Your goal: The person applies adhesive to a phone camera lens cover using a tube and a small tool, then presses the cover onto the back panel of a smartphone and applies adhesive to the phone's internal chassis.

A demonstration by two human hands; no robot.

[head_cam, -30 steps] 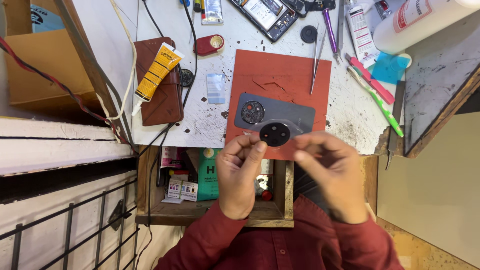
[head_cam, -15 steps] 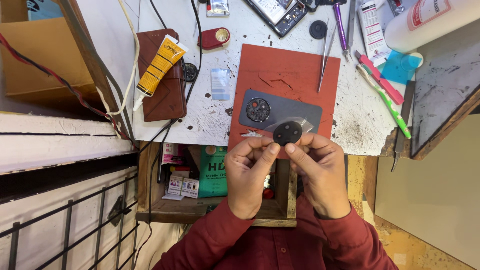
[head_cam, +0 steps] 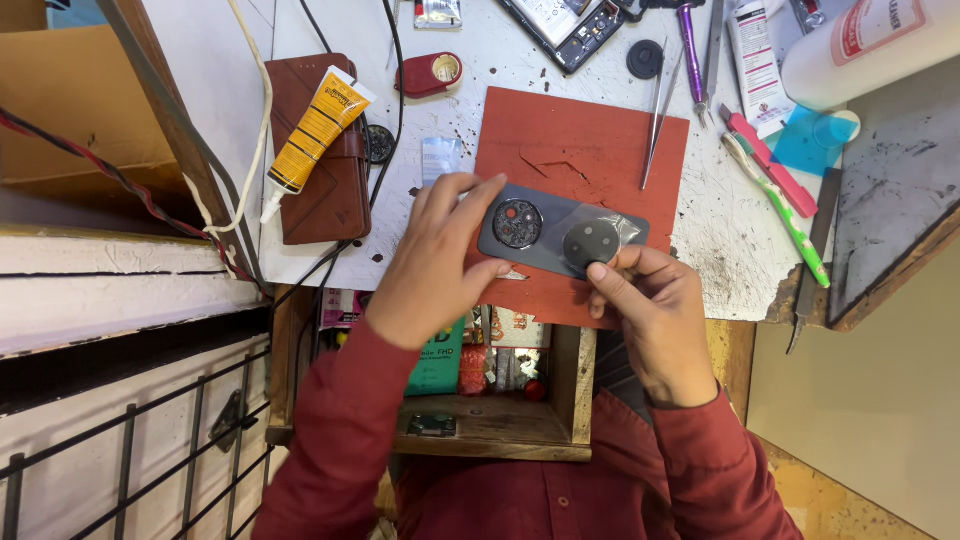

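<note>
One grey phone back panel [head_cam: 560, 238] lies on the red mat [head_cam: 590, 150]. My left hand [head_cam: 435, 265] pinches its near end, thumb below, fingers [head_cam: 470, 190] curled over the top edge. My right hand [head_cam: 655, 310] grips one round black lens cover [head_cam: 592, 243] between closed fingertips, beside the panel's single open camera ring [head_cam: 517, 222].

Single head-worn camera — looks almost straight down, at close range, on the worktop [head_cam: 720, 230]; its far edge is cropped, apparently by the frame top.
</note>
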